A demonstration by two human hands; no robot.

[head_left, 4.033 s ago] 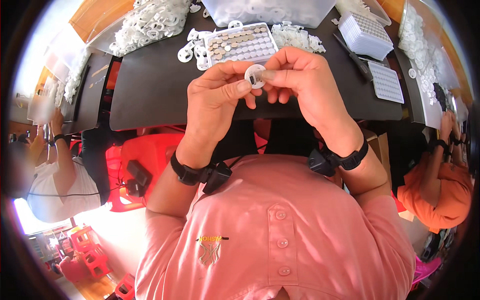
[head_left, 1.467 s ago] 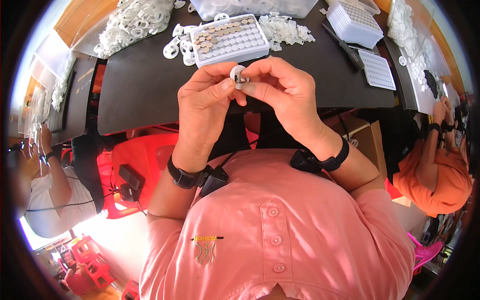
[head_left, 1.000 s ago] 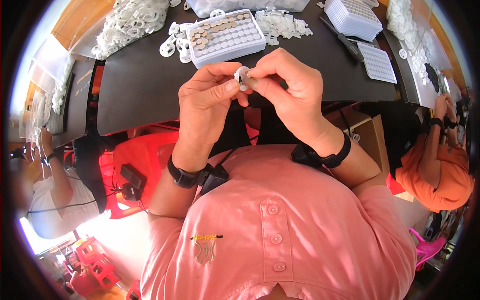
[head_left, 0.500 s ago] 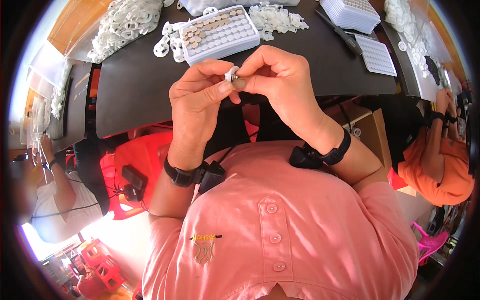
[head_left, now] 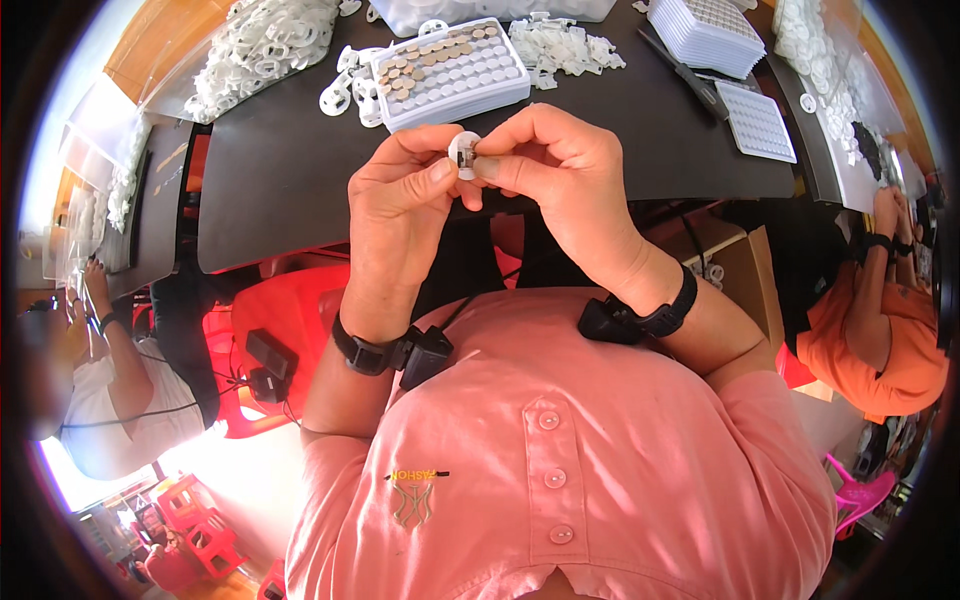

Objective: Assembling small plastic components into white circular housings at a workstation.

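Note:
Between the fingertips of both hands is a small round white plastic part with a dark, metallic-looking middle. My left hand pinches its left side between thumb and fingers. On the other side, the thumb and index finger of my right hand press at the middle of the part; whether they hold a separate tiny piece is hidden. Both hands are raised above the near side of the dark table. Just beyond them stands a white tray with rows of round white pieces, several tan discs lying over its left and far rows.
White ring-shaped parts are heaped at the far left. Small translucent pieces lie behind the tray. Farther right are stacked trays, a black-handled tool and a flat white tray. People work on both sides.
The round white part has turned from nearly edge-on so that its face and dark middle show. Both hands keep their pinch, and the whole view has shifted slightly.

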